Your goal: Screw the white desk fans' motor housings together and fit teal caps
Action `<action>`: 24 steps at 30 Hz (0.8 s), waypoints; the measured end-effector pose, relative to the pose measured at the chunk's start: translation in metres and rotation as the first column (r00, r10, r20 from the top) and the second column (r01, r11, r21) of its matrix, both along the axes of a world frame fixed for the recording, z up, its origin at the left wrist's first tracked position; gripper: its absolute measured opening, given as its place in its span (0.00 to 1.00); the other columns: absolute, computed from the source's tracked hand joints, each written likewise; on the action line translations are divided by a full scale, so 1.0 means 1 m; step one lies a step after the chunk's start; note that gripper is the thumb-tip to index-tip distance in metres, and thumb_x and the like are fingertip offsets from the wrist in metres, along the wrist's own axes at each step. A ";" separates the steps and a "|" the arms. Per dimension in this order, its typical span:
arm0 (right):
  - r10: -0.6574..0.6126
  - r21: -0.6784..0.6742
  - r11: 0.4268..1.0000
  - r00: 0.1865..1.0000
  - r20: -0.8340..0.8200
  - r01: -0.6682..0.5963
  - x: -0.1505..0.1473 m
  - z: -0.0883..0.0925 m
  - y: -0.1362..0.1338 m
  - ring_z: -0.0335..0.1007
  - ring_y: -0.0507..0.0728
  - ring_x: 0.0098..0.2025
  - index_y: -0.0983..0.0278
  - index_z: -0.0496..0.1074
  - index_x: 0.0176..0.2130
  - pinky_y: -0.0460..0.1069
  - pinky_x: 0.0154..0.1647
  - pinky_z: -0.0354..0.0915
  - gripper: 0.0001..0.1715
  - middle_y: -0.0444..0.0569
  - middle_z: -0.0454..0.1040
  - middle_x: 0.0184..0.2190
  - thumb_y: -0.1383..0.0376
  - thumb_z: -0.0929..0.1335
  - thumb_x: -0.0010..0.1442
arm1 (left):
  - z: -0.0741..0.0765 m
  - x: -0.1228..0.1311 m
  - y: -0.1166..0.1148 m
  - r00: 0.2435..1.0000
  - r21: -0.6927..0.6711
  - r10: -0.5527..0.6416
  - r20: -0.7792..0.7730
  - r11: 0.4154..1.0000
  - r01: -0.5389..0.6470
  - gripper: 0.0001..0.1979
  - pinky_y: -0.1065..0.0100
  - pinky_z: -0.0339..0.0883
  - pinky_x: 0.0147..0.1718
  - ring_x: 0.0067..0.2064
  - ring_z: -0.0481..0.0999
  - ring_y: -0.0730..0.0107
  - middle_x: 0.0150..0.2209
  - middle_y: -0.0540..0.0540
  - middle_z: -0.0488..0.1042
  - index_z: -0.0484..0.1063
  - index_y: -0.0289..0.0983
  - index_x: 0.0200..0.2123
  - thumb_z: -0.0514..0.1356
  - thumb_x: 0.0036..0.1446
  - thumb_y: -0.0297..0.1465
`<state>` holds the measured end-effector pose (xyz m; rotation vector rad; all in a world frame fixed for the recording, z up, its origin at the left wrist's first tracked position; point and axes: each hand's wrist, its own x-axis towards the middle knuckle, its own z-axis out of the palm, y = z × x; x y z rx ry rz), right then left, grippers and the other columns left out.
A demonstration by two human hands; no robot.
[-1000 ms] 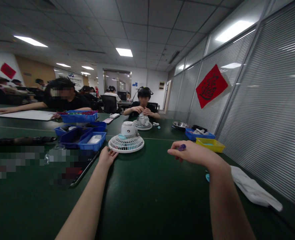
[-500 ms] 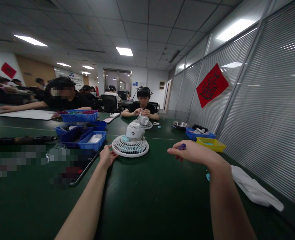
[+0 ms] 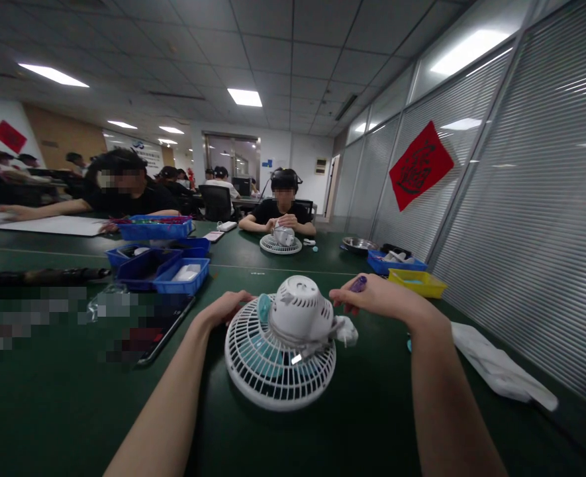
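1. The white fan [image 3: 300, 308] lies grille-down on the tabletop [image 3: 357, 424], between the person's forearms, its motor housing facing up.
2. The left hand [image 3: 227, 307] is at the grille's far left edge; whether its fingers close on the rim cannot be told. A broad, light hold there would likely steady the fan without bending the thin ribs.
3. The right hand [image 3: 372, 295] is curled around a purple object [image 3: 359, 284], perhaps a tool handle, just beside the housing. A firm grip would stop it knocking the casing while the fan is handled.
4. The bundled cable [image 3: 345, 330] juts out below the right hand and could snag; the fan is better turned by its rim than by that lead.
5. To the left, a blue bin [image 3: 181, 287] and a dark-screened device [image 3: 166, 328] limit sideways room.
6. To the right are a yellow tray [image 3: 416, 290] and a white wrapped item [image 3: 501, 368], near the right forearm.
7. Across the tabletop, a co-worker handles another fan [image 3: 280, 246], well apart.
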<state>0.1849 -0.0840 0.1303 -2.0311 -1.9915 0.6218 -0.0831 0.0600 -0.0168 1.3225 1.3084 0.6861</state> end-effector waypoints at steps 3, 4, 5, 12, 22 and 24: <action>0.051 0.000 0.999 0.998 -0.044 -0.051 0.000 -0.002 0.001 0.70 0.56 0.32 0.62 0.76 0.30 0.48 0.31 0.62 0.25 0.49 0.75 0.28 0.44 0.64 0.50 | 0.005 0.005 -0.007 0.994 0.003 -0.092 -0.057 0.996 0.092 0.13 0.73 0.54 0.16 0.17 0.65 0.71 0.15 0.50 0.69 0.72 0.34 0.27 0.55 0.46 0.37; 0.055 0.001 0.998 0.997 -0.046 -0.055 -0.001 -0.002 0.001 0.70 0.56 0.32 0.62 0.76 0.29 0.48 0.31 0.62 0.25 0.49 0.75 0.28 0.45 0.65 0.50 | 0.008 0.006 -0.010 0.990 0.001 -0.114 -0.084 0.993 0.115 0.12 0.73 0.55 0.17 0.17 0.65 0.72 0.16 0.50 0.69 0.72 0.35 0.26 0.55 0.45 0.38; 0.054 0.002 0.999 0.998 -0.046 -0.054 -0.001 -0.002 0.001 0.70 0.56 0.32 0.62 0.76 0.29 0.48 0.31 0.62 0.25 0.49 0.75 0.28 0.45 0.65 0.50 | 0.012 0.005 -0.012 0.984 -0.003 -0.134 -0.115 0.991 0.134 0.13 0.73 0.55 0.17 0.17 0.65 0.72 0.16 0.50 0.69 0.71 0.35 0.24 0.54 0.45 0.38; 0.062 0.064 0.996 0.998 -0.014 -0.061 -0.005 0.003 -0.005 0.70 0.57 0.32 0.62 0.75 0.29 0.49 0.31 0.61 0.21 0.49 0.75 0.28 0.48 0.64 0.53 | 0.059 -0.010 -0.014 0.873 -0.023 -0.245 -0.422 0.965 0.260 0.10 0.70 0.63 0.27 0.32 0.74 0.61 0.26 0.40 0.76 0.74 0.33 0.19 0.59 0.36 0.35; 0.173 0.103 0.980 0.985 -0.004 -0.172 -0.015 0.004 -0.006 0.69 0.54 0.32 0.63 0.70 0.28 0.48 0.33 0.60 0.22 0.47 0.74 0.28 0.50 0.60 0.58 | 0.096 0.025 -0.036 0.707 0.019 -0.362 -0.608 0.883 0.468 0.23 0.72 0.65 0.32 0.39 0.75 0.64 0.39 0.38 0.76 0.67 0.31 0.49 0.49 0.50 0.34; 0.190 0.095 0.978 0.982 -0.020 -0.187 -0.014 -0.003 0.002 0.69 0.53 0.32 0.63 0.69 0.28 0.47 0.33 0.60 0.20 0.47 0.74 0.28 0.52 0.60 0.59 | 0.101 0.029 -0.041 0.675 -0.021 -0.384 -0.630 0.878 0.479 0.23 0.70 0.66 0.31 0.33 0.76 0.64 0.33 0.38 0.77 0.66 0.30 0.49 0.48 0.51 0.34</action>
